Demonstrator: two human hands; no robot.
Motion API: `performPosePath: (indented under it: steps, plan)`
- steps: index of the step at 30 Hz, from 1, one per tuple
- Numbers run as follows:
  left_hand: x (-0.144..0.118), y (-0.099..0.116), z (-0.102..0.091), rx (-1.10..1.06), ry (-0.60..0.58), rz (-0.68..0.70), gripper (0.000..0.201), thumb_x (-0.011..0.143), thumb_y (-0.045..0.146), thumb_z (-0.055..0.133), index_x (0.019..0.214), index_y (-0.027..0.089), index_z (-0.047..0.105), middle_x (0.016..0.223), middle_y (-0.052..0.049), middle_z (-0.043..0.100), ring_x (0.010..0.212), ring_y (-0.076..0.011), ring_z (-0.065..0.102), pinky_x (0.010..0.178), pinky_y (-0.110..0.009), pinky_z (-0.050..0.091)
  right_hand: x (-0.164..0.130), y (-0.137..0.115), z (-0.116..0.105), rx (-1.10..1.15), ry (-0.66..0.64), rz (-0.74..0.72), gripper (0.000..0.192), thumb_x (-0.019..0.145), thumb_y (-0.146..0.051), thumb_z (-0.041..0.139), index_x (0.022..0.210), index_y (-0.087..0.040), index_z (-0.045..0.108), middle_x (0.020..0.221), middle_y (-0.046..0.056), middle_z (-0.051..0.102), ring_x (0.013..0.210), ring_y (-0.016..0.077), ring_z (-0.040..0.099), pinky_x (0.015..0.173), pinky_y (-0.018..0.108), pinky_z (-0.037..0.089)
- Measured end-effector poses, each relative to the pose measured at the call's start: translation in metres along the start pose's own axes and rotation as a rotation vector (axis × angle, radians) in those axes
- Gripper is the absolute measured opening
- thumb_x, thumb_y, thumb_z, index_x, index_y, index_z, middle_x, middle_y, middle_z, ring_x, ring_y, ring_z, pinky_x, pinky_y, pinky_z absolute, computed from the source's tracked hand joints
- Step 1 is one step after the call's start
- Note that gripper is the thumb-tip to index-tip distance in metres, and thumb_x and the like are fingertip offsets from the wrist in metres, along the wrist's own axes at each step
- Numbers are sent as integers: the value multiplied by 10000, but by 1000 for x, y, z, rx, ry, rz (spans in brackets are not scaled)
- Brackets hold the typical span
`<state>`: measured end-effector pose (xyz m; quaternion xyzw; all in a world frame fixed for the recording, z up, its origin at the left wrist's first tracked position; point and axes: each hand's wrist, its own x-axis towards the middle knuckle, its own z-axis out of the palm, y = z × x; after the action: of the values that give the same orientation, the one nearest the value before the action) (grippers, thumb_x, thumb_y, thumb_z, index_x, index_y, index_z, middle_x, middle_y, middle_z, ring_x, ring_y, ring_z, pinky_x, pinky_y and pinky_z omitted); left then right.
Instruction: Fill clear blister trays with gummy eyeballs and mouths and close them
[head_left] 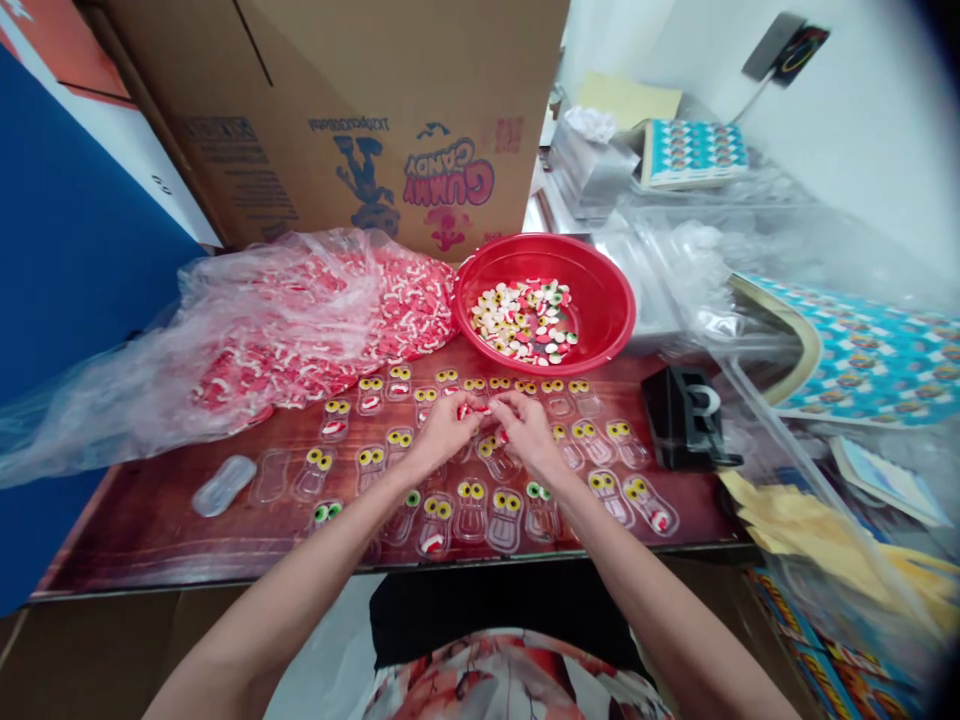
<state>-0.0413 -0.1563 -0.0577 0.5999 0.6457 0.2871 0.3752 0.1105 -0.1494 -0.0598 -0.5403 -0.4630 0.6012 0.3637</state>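
My left hand (448, 425) and my right hand (527, 430) meet over the middle of the table. Fingers of both hands are closed around small red-and-white gummy candies (472, 409); exactly how many pieces are there is hidden. Beneath and around them lie rows of clear plastic blister trays (504, 520), most with a pair of yellow eye gummies (471, 492) at the top. A few trays carry green eyes (328, 513), and some hold a red-and-white mouth-shaped gummy (433, 543) below the eyes.
Behind the trays stands a red bowl (615, 310) of loose eye gummies. A clear bag (300, 310) of red-and-white gummies lies left of it, before a cardboard box (300, 60). At right are a black tape dispenser (679, 420) and plastic-wrapped label rolls (885, 345). Stacked trays (223, 486) sit at left.
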Motion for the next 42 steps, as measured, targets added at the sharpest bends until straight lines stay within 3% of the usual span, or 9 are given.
performPosePath:
  steps: [4, 8, 13, 17, 19, 23, 30, 35, 42]
  plan:
    - [18, 4, -7, 194, 11, -78, 150, 833, 212, 598, 890, 128, 707, 790, -47, 705, 724, -171, 621, 707, -271, 472, -2, -14, -14, 264, 25, 207, 191, 736, -326, 626, 841, -198, 529, 627, -26, 589, 418, 72, 402, 360, 180, 235]
    - [27, 7, -5, 331, -35, -70, 155, 826, 186, 592, 900, 126, 715, 865, -121, 720, 834, -253, 656, 755, -341, 477, -3, -21, -26, 265, 22, 204, 262, 652, -170, 592, 884, -217, 480, 675, -42, 596, 436, 68, 412, 369, 174, 260]
    - [24, 6, 1, 459, -72, 27, 166, 864, 202, 573, 931, 148, 715, 989, -159, 715, 980, -285, 657, 855, -370, 476, -1, -19, -30, 126, 49, 147, 213, 787, -312, 588, 883, -248, 409, 621, -56, 590, 418, 78, 404, 375, 164, 238]
    - [19, 6, -1, 499, -47, 71, 241, 898, 230, 565, 1079, 144, 698, 1094, -166, 704, 1035, -280, 648, 899, -371, 475, 3, -15, -32, 22, 44, 88, 332, 800, -489, 632, 770, -242, 412, 471, -79, 492, 353, 66, 331, 359, 178, 186]
    - [17, 8, -3, 433, -16, 91, 241, 909, 250, 557, 1053, 143, 717, 1072, -146, 721, 1010, -264, 656, 909, -366, 481, 4, -14, -31, 31, 47, 61, 372, 782, -540, 646, 723, -230, 448, 426, -87, 435, 336, 59, 296, 350, 188, 171]
    - [15, 15, -1, 55, -71, 131, 263, 899, 248, 557, 1061, 153, 741, 1016, -79, 769, 921, -207, 687, 885, -317, 508, 4, -14, -23, 68, -5, 102, 388, 797, -567, 618, 701, -203, 520, 397, -96, 365, 321, 51, 248, 348, 199, 140]
    - [17, 9, 11, -152, -141, 214, 266, 843, 187, 577, 1037, 165, 759, 987, -39, 781, 924, -189, 686, 903, -292, 500, 1, -16, -14, 92, -152, 151, 187, 814, -360, 580, 806, -213, 463, 511, -87, 494, 362, 52, 319, 364, 172, 174]
    - [20, 3, 19, -99, -165, 202, 233, 861, 234, 571, 981, 165, 757, 824, 2, 748, 756, -151, 639, 801, -263, 499, 6, -8, -25, -4, -77, 65, 214, 780, -383, 586, 796, -237, 430, 473, -89, 521, 351, 73, 325, 388, 186, 207]
    - [22, 9, 19, 181, -79, 115, 232, 890, 222, 563, 1038, 154, 729, 989, -75, 744, 927, -212, 654, 902, -327, 488, 22, 1, -37, -536, 78, -167, 186, 815, -247, 509, 657, -190, 588, 608, 2, 617, 564, 134, 520, 553, 241, 337]
